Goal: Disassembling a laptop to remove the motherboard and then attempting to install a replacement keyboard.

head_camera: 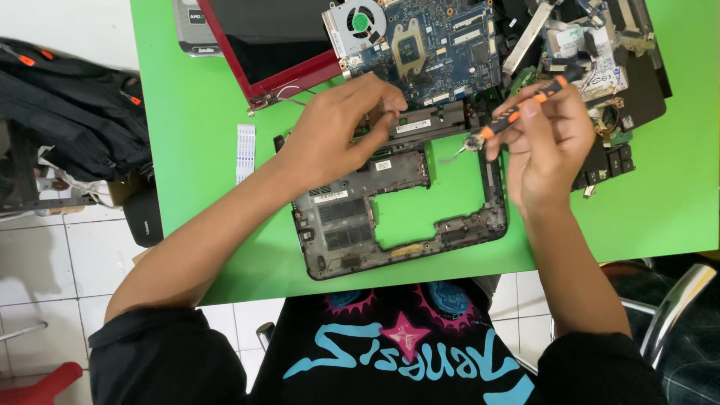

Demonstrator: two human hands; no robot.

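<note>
A dark grey laptop base shell (352, 225) with a large cut-out lies on the green table (195, 135). My left hand (334, 131) rests on its upper edge, fingertips pinched on a small part I cannot make out. My right hand (544, 150) grips an orange and black screwdriver (517, 112), whose tip points left and down toward the shell's upper right corner. A blue motherboard (427, 45) with a fan lies just beyond the shell.
A red laptop lid frame (289, 79) lies at the back left, a white ribbon cable (245, 150) beside the shell. Loose laptop parts (600, 60) pile at the back right. A black bag (67, 112) sits left of the table, a chair arm (675, 300) at lower right.
</note>
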